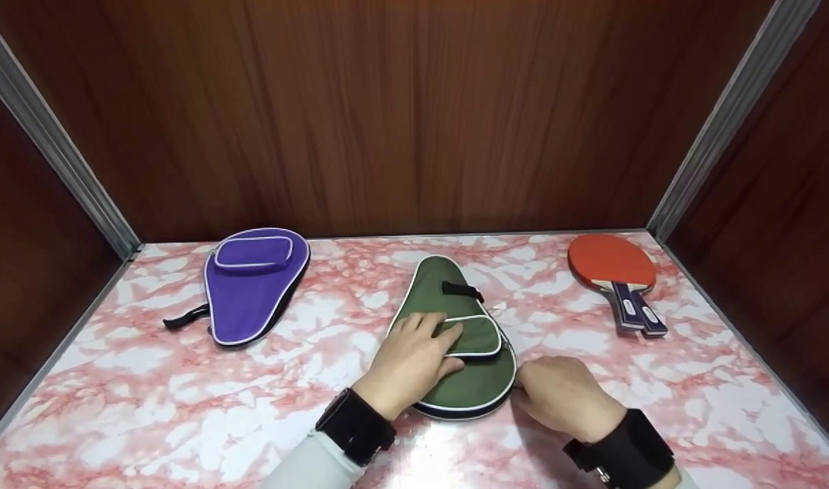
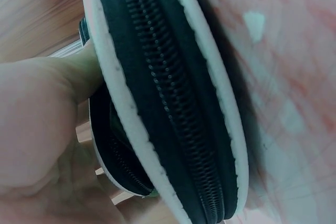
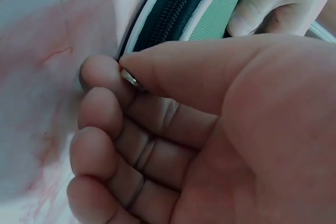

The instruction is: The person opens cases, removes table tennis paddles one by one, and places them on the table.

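Note:
A green table tennis paddle case with white piping lies in front of me, narrow end pointing away. My left hand rests flat on it, fingers beside and over the edge of its small front pocket. At the case's right rim my right hand pinches a metal zipper pull between thumb and curled forefinger. The black zipper runs along the case's side from there. Close up in the left wrist view, the zipper teeth look meshed along the near rounded edge.
To the left lies a purple paddle case with a black strap. Back right, a red paddle is stacked on another one, their handles side by side. Brown wooden panels wall in the marbled table.

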`<state>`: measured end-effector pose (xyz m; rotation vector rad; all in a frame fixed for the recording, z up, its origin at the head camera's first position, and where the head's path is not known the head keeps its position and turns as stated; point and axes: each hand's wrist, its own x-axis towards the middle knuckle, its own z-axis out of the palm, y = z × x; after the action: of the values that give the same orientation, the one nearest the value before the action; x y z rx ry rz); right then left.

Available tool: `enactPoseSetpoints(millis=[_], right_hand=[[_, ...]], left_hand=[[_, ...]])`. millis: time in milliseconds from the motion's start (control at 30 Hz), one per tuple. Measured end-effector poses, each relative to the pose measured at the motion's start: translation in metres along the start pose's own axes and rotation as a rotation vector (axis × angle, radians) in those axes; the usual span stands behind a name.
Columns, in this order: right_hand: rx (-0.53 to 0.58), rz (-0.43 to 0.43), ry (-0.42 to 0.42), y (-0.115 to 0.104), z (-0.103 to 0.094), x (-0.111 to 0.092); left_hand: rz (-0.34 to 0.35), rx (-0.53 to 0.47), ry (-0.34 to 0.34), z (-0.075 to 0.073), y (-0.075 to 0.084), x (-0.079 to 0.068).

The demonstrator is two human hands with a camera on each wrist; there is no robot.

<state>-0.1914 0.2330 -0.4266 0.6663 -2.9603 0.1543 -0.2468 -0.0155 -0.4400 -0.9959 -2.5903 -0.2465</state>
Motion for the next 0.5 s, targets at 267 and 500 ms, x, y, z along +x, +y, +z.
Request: enactPoseSetpoints(millis=[267,500], right_hand=[[-0.010,-0.108,0.055,-0.010,0.003,-0.005],[-0.042,-0.165,0.101,-0.019,0.005,-0.009]], left_hand=[[0.000,0.008,-0.008,0.002,0.000,0.000],[0.008,-0.001,0.013,0.002,0.000,-0.001]])
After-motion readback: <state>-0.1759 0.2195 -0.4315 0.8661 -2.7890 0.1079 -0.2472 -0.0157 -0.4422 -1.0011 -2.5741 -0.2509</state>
